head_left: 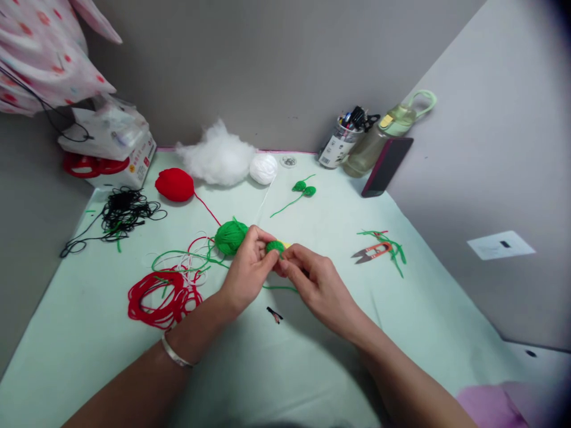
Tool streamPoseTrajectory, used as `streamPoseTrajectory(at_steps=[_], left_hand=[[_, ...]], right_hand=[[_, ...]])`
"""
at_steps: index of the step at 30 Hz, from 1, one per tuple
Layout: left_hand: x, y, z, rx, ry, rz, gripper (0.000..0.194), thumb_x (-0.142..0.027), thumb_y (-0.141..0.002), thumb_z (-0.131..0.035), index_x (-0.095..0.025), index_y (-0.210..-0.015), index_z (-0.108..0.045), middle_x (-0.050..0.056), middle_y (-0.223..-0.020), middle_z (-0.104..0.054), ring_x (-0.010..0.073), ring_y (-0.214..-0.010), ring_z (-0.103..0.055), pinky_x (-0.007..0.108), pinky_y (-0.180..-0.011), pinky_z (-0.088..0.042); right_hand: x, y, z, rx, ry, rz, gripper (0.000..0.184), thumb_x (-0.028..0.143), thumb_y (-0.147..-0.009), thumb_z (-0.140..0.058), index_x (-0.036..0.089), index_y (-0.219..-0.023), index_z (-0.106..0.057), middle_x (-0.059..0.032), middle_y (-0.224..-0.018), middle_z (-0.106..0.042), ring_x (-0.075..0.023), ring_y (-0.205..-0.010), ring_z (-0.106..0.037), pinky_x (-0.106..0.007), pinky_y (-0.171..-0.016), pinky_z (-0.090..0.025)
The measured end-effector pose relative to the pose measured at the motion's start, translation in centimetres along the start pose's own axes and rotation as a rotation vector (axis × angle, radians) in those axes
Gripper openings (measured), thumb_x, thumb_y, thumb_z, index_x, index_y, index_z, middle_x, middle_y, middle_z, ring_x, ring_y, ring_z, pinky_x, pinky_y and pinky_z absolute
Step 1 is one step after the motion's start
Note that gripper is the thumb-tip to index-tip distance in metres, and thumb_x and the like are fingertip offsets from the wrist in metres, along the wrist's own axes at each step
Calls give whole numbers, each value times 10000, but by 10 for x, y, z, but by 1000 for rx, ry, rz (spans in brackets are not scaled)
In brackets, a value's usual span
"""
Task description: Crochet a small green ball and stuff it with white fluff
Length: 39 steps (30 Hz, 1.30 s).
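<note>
My left hand [250,266] is closed, with thumb and fingers pinching a small green crocheted piece [275,245]. Right against it, my right hand [314,273] is closed too, its fingertips meeting at the piece's edge. A bit of something yellow [286,244] shows behind those fingers; the rest of it is hidden. Just left of my left hand lies a ball of green yarn [231,236], and a green strand [280,289] runs on the table beneath both hands. Two small green crocheted leaf-like pieces [304,188] with yarn tails lie farther back.
Orange thread snips [372,253] lie at right among green yarn scraps. Red yarn [175,185], white yarn [263,169], fluffy stuffing [218,156], a pen holder [339,145], a bottle [375,139] and a phone [387,167] line the back. Red loops [154,297] and black cord [125,211] lie left.
</note>
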<state>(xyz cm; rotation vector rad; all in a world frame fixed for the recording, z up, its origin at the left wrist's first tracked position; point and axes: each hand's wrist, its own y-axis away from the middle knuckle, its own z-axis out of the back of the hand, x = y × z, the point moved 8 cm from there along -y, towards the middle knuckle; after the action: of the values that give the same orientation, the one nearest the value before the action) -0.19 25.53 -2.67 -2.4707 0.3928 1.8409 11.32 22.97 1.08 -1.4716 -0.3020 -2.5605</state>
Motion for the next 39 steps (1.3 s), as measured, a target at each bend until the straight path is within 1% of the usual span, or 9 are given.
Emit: streamPoseTrajectory(at_steps=[7, 12, 18, 23, 29, 32, 34, 37, 39], left_hand=[[8, 1, -3, 25, 21, 86, 156, -205, -885, -638, -202, -940, -492, -60, -673, -668, 114, -581, -664, 248, -611, -525], [9, 4, -7, 64, 52, 101, 171, -299, -933, -638, -200, -953, -500, -31, -797, -698, 131, -730, -721, 291, -741, -583], [1, 3, -8, 125, 38, 55, 218, -289, -926, -676, -201, -1001, -491, -17, -807, -714, 149, -780, -730, 314, -800, -587], [5, -1, -3, 55, 6, 38, 216, -190, -876, -687, -215, -932, -481, -72, -712, -645, 112, -617, -664, 255, -650, -543], [8, -5, 3, -15, 8, 38, 214, -161, -821, -716, -206, -899, -523, -73, -682, -635, 97, -608, -612, 214, -607, -484], [11, -7, 6, -24, 41, 62, 206, -216, -847, -699, -210, -931, -511, -50, -721, -686, 113, -635, -652, 249, -670, -529], [12, -8, 7, -33, 59, 65, 213, -240, -855, -700, -211, -948, -511, -41, -754, -708, 120, -673, -679, 277, -736, -552], [9, -6, 7, -33, 67, 59, 233, -266, -845, -734, -212, -943, -531, -32, -776, -716, 139, -734, -708, 297, -790, -555], [5, -4, 6, -30, 62, 51, 239, -271, -834, -756, -211, -934, -547, -27, -779, -712, 150, -760, -710, 295, -787, -547]], right_hand=[[-7, -1, 2, -75, 39, -62, 213, 318, -952, -539, 213, -770, -572, 58, -584, -462, -114, -544, -356, -258, -543, -288], [-13, -7, 17, -194, 184, -45, 241, 328, -898, -580, 211, -689, -560, 62, -543, -448, -104, -522, -311, -257, -524, -254], [-13, -9, 16, -92, -12, -65, 300, 363, -959, -545, 198, -714, -595, 25, -647, -588, -110, -567, -429, -253, -557, -321], [1, -2, 3, 15, 35, -35, 276, 301, -1012, -452, 204, -788, -582, 6, -719, -591, -135, -633, -472, -265, -615, -349], [-3, 1, -9, -19, 133, -20, 229, 288, -1011, -475, 217, -820, -577, 31, -644, -503, -145, -586, -411, -284, -587, -312], [-5, -5, -2, -22, 162, 36, 189, 254, -998, -536, 211, -857, -654, 31, -647, -542, -141, -580, -448, -287, -600, -339], [2, -7, 11, -86, 180, 136, 162, 248, -972, -605, 214, -850, -705, -2, -736, -617, -158, -667, -535, -300, -668, -393], [14, -5, 32, -194, 41, 263, 169, 245, -921, -695, 215, -755, -699, -62, -959, -701, -211, -928, -628, -342, -840, -453], [13, -5, 32, -116, -228, 245, 233, 268, -932, -684, 211, -712, -634, -65, -1012, -720, -206, -921, -662, -345, -829, -491]])
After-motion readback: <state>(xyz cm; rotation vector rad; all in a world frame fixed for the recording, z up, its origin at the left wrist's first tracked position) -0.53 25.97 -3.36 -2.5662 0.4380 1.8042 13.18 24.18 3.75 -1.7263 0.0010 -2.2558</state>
